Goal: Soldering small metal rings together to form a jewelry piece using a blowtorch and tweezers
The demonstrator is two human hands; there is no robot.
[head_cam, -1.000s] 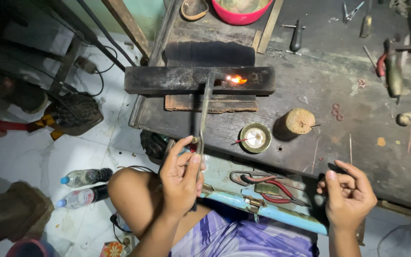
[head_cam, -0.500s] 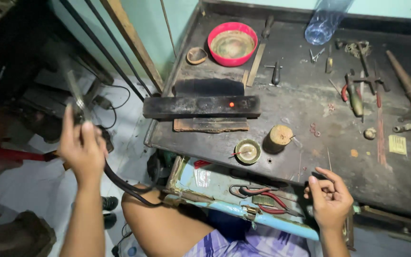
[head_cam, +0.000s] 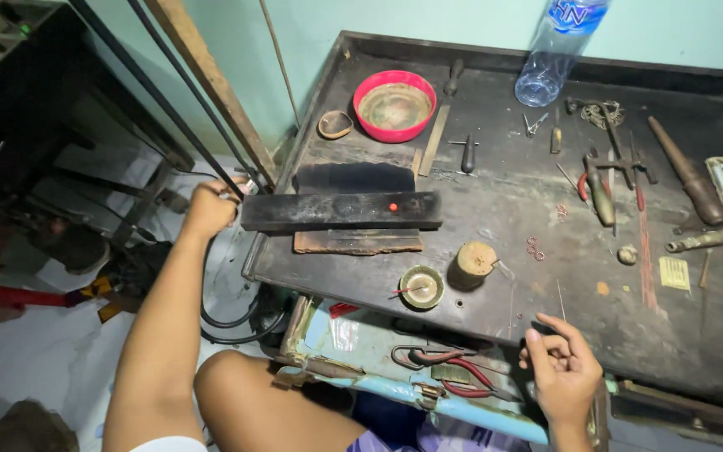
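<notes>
Since earlier, left hand (head_cam: pixel 209 208) has swung back beside the charred block (head_cam: pixel 340 211), fingers closed round the hose; right hand (head_cam: pixel 564 372) rests loosely curled, empty.

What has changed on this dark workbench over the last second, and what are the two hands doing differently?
The flame on the long black charred block has gone, leaving a small red glow. The left hand carried the torch with its black hose off the block and out to the bench's left edge. The right hand stayed at the near edge, fingers pinched. The red bowl and small brass dish stayed put.
</notes>
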